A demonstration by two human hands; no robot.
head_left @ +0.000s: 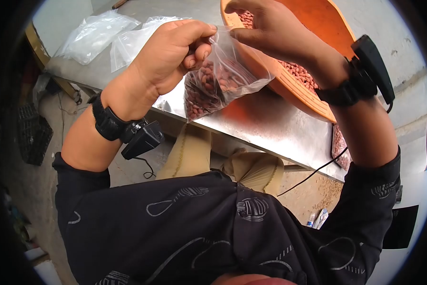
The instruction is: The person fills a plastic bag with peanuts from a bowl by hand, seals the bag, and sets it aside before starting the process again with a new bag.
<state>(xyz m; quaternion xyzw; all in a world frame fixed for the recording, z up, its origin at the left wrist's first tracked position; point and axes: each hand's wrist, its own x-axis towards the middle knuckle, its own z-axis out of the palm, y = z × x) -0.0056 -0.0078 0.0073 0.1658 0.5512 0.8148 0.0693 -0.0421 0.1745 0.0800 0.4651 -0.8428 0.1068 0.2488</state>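
Note:
My left hand (178, 52) is closed, thumb and fingers pinching the top edge of a clear plastic bag (242, 76). Reddish-brown peanuts (205, 90) fill the bag's lower part, which hangs over the near edge of the metal table (275, 126). At the bag's upper right edge is my right hand (275, 33), its thumb close to the plastic and its fingers spread apart from the thumb. That hand reaches across the rim of an orange tub (313, 102), which holds more loose peanuts (296, 76).
Flat clear plastic bags (97, 35) lie on the table at the back left. A filled bag of peanuts (339, 147) sits at the table's right end, below my right forearm. A black crate (33, 133) stands on the floor at left. A cable (313, 171) runs from my right wrist.

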